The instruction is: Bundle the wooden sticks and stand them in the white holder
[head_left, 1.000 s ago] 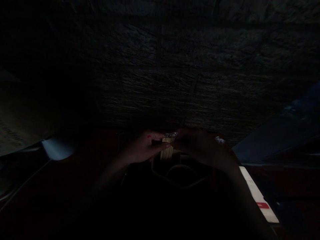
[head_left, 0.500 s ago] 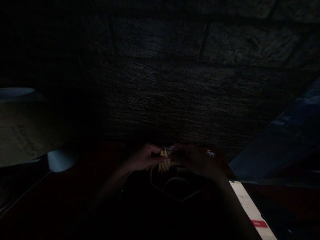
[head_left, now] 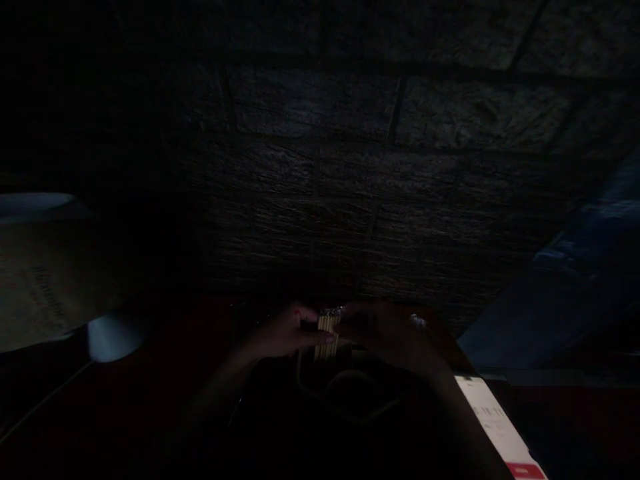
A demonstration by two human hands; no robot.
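The scene is very dark. My left hand [head_left: 287, 331] and my right hand [head_left: 387, 333] meet at the centre, both pinched on a small bundle of pale thin sticks [head_left: 326, 336] that stands upright between them. The bundle's top end has a shiny wrap. My left thumb and fingers close on its left side, and my right fingers close on its top right. A ring shows on my right hand. Below the hands lies a dark tray or dish [head_left: 350, 393] with a faint pale rim.
A rough dark brick-pattern wall [head_left: 350, 173] fills the background. A pale round object [head_left: 113, 337] with a thin cord sits at the left, under a cardboard box [head_left: 40, 280]. A white card with a red patch [head_left: 500, 427] lies at the lower right.
The view has tilted up, so hands and bundle sit lower in the picture. Both hands keep their hold on the sticks.
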